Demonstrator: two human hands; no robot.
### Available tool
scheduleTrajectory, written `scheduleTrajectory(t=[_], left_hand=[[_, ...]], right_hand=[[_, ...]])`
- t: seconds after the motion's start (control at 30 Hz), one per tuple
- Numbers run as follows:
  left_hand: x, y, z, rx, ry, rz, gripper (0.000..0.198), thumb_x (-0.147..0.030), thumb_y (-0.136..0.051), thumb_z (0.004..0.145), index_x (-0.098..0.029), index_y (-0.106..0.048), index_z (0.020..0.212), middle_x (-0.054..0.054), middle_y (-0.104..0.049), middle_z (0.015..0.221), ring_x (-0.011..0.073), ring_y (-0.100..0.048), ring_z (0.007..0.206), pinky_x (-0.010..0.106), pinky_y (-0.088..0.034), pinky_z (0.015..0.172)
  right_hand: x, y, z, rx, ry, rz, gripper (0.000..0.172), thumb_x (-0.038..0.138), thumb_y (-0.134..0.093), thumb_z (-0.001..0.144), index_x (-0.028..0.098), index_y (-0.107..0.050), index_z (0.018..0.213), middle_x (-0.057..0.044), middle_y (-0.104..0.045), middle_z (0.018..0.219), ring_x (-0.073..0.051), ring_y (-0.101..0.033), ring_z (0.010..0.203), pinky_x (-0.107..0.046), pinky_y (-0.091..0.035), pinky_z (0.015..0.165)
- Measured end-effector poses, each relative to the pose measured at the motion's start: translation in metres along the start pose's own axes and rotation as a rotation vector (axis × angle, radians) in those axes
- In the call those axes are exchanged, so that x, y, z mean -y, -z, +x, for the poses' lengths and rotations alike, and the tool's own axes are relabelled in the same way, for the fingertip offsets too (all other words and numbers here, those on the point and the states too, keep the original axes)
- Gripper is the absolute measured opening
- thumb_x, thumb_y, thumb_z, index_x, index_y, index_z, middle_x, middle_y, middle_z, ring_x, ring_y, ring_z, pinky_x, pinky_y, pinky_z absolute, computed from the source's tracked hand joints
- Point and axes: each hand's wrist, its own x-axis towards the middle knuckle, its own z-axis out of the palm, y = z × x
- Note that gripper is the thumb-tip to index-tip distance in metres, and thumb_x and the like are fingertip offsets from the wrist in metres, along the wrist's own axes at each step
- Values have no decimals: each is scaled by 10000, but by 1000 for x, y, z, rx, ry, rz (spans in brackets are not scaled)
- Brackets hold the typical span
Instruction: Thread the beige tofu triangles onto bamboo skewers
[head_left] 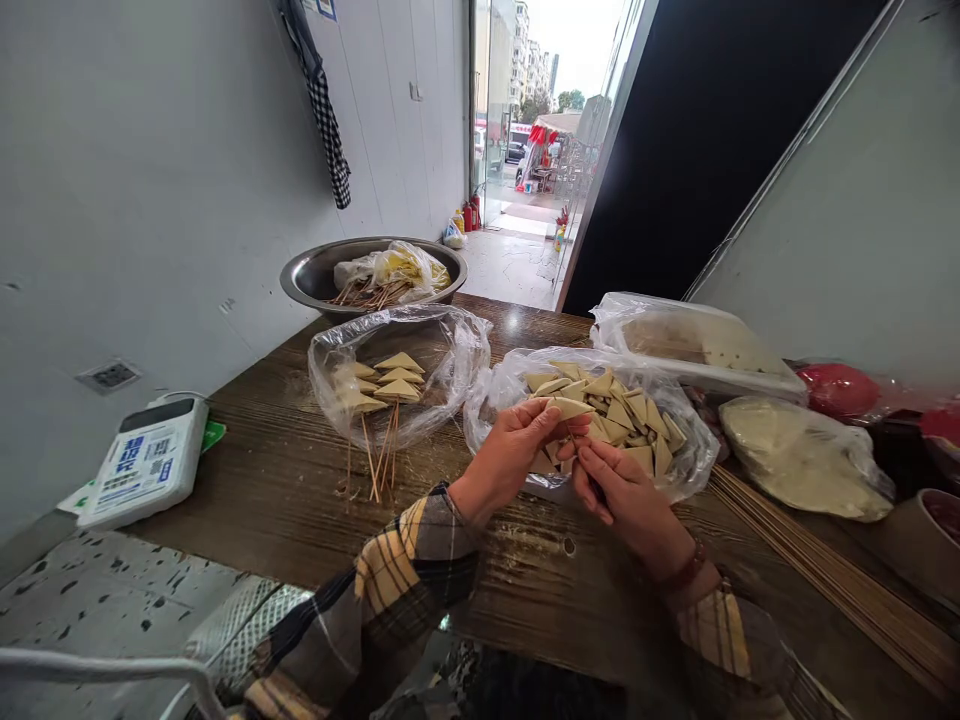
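Note:
My left hand (517,445) pinches a pale tan triangular tofu piece (568,408) by its side. Just below it, the fingers of my right hand (619,485) are closed together on what looks like a thin bamboo skewer, mostly hidden by the fingers. Both hands are over the near edge of a plastic bag (697,465) heaped with loose tofu triangles (619,415). Left of them, several skewered tofu triangles (399,376) lie in an opened clear bag (469,350), their sticks (384,455) pointing toward me on the wooden table (292,500).
A metal basin (300,280) with bagged skewers stands at the back left. Long bamboo skewers (832,580) lie at the right, beside a bagged pale food (806,455). Behind is a plastic-wrapped white tray (757,380). A white device (154,455) sits at the left edge.

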Motion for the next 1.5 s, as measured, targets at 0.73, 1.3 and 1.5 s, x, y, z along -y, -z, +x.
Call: scheduleTrajectory(t=[0.73,1.3,1.5], left_hand=[[-6,5,7,-175,-171,45,243,-365,-746,724,-139,-689,796,49,-722,866,196,-686,901,311,-480,879],[-6,12,9,-168,-208,317,397,-438,-695,762,-149,-691,1034,93,-719,972,180,-649,888,323,-458,868],[-18,33,13,-264,-430,1101,239,-325,-560,855,-174,-697,981,90,-698,999,213,-620,941,336,-445,859]], right_hand=[[2,6,-4,-245,215,-638,374,377,-497,897,169,-716,1118,-22,-642,628,-155,-566,576,-262,-434,528],[3,15,-1,-420,222,-399,330,401,-543,886,167,-707,1050,37,-497,514,-110,-456,471,-240,-400,488],[3,27,-2,-565,236,-281,345,431,-561,879,167,-690,1061,61,-452,492,-80,-382,429,-201,-298,404]])
